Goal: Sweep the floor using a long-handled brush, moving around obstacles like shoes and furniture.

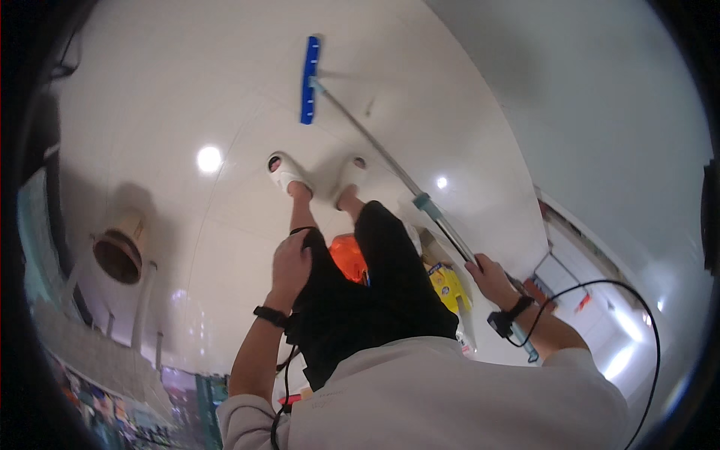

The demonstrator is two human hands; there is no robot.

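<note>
My right hand [493,279] is closed around the metal pole of a long-handled floor squeegee or broom. Its blue head [310,80] rests on the pale, glossy floor ahead of my feet, and a light green collar [425,203] sits partway along the pole. The handle's light green end shows below my right wrist. My left hand [291,264] lies against my black shorts at the thigh, fingers partly bent, with nothing seen in it. Both wrists wear black straps with cables.
A brown round bin or tube [120,253] stands on the left. Behind my legs are an orange bag [347,257], a yellow package [447,284] and a cardboard box. A smooth pale wall [585,112] rises on the right. Goods crowd the lower left.
</note>
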